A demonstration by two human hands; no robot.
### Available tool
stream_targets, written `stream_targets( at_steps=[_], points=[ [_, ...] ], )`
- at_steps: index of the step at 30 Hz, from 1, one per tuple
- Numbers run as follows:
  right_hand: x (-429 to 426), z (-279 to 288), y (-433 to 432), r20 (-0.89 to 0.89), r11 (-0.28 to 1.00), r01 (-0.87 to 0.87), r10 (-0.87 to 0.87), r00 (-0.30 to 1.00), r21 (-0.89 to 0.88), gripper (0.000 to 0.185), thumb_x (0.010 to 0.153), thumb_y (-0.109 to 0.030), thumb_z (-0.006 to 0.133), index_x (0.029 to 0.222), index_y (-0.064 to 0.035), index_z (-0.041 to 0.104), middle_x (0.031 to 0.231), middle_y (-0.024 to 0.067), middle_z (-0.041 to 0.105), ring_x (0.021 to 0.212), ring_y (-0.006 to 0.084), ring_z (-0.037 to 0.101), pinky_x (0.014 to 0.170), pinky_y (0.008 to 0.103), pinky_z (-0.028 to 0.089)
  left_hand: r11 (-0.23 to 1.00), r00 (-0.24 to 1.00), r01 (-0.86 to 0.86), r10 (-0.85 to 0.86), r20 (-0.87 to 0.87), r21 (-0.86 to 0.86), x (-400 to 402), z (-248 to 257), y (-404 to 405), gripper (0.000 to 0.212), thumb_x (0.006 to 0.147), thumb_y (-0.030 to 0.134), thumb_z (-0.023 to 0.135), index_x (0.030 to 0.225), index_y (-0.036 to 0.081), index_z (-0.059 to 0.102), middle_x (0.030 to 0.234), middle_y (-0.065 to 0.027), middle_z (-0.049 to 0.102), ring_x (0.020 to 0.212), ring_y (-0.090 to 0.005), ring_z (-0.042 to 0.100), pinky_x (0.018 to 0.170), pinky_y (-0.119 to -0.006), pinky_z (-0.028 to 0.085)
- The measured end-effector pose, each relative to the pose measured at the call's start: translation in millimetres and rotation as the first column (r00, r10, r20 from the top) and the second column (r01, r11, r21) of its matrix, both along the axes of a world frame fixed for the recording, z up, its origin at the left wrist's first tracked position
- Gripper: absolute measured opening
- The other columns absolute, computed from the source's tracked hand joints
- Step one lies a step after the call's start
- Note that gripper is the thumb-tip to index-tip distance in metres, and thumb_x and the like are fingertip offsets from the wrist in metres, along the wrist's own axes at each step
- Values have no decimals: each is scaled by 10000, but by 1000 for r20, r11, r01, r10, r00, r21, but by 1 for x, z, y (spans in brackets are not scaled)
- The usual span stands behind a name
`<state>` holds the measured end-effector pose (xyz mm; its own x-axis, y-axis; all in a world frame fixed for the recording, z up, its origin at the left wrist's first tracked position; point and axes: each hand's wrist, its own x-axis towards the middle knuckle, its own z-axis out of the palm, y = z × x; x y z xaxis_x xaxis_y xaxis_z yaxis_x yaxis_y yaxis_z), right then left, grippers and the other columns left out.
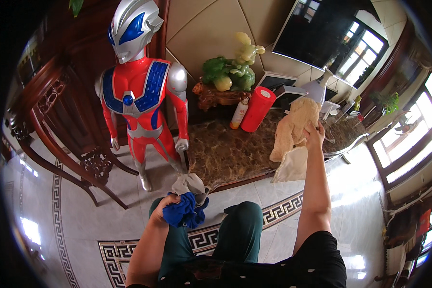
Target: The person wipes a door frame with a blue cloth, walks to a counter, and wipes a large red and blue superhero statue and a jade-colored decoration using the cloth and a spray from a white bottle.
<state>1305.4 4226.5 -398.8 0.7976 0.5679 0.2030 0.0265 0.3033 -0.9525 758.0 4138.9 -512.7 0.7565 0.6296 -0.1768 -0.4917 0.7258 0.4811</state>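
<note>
My left hand (167, 205) grips a bunched blue cloth (184, 211) together with a crumpled light grey cloth (190, 184), held above my knees. At the right, my right hand (314, 134) is closed on a tan plush toy (297, 124), which lies over the marble-topped cabinet (223, 151). A cream fabric piece (291, 166) hangs below the plush, over the cabinet's front edge. To the left of the plush stand a red cylinder (258, 109) and a white spray can (239, 113) with an orange base.
A large red and silver toy figure (140, 93) stands left of the cabinet, beside a carved wooden chair (68, 154). On the cabinet are a jade-like carving (234, 72) on a wooden base and a pale vase (316, 86). A television (331, 39) hangs above.
</note>
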Motion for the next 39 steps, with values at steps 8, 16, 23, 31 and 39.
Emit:
stream_targets(
  at_steps=[8, 16, 23, 31, 39],
  points=[
    [25, -38, 5, -157, 994, -95, 85, 984, -52, 533, 826, -131, 701, 1287, -164, 436, 1096, 21, 581, 885, 202, 625, 701, 323, 503, 994, 995, 0, 11, 96, -109, 7, -16, 4, 342, 789, 214, 572, 1017, -40, 588, 898, -160, 649, 850, -314, 640, 770, -427, 528],
    [16, -19, -1, -106, 975, -82, 62, 992, -204, 648, 815, -174, 718, 1351, -91, 363, 1068, 86, 579, 815, 190, 603, 672, 326, 485, 1000, 1000, -5, 5, 10, -20, 19, -9, 2, 354, 805, 237, 563, 986, -64, 609, 894, -172, 653, 822, -322, 640, 775, -430, 520],
    [-86, -61, -33, 599, 940, 334, -228, 768, -70, 363, 872, -209, 644, 1134, 19, 539, 953, 103, 607, 877, 181, 571, 805, 296, 463, 996, 996, -18, 10, -92, -85, 33, -20, 19, 408, 811, 265, 589, 1108, -14, 573, 986, -150, 645, 897, -292, 621, 820, -392, 493],
    [-309, -84, -47, 674, 895, -402, 418, 609, -192, 263, 875, -119, 626, 1117, -20, 595, 1009, 52, 619, 910, 110, 580, 751, 245, 473, 942, 977, -211, 198, -73, -260, 119, -13, 85, 387, 918, 412, 460, 1124, 107, 581, 1016, -79, 654, 946, -247, 624, 870, -419, 490],
    [-216, -57, 48, 618, 965, -34, 192, 762, -259, 271, 859, -119, 631, 1095, 3, 576, 953, 122, 629, 767, 167, 607, 694, 275, 491, 887, 941, -338, 314, -126, -314, 133, 6, 115, 290, 891, 286, 547, 1085, 70, 562, 962, -100, 643, 838, -219, 633, 718, -368, 539]
  ],
)
